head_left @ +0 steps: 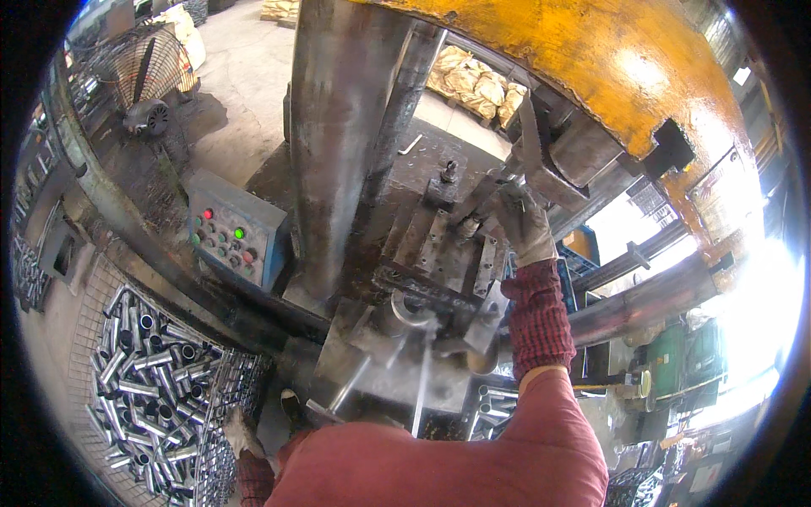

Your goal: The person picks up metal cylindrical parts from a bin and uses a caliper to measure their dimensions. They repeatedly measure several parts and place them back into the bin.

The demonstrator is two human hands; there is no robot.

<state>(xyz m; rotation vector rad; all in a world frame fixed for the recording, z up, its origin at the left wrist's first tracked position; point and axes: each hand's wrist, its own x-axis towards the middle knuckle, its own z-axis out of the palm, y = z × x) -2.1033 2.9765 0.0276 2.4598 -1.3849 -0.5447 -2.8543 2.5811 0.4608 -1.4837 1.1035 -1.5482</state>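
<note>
My right hand point(524, 224), in a soiled glove with a dark red knit cuff, reaches up beside the press ram point(579, 156). Its fingers appear curled at a metal part there; what they hold is hidden by the glove. Below and left of it lies a steel die block point(439, 253) with bolted bars. Down at the left, my gloved left hand point(242, 433) hangs by the edge of a wire basket point(221, 422). Its fingers are too small and blurred to read. Short shiny metal tubes point(152, 389) fill that basket.
A control box point(236, 228) with lit red and green buttons stands left of a thick steel column point(342, 144). Yellow press framing point(583, 51) overhangs at upper right. A T-handled rod point(342, 389) sticks out near my body. A caged fan point(144, 76) stands at far left.
</note>
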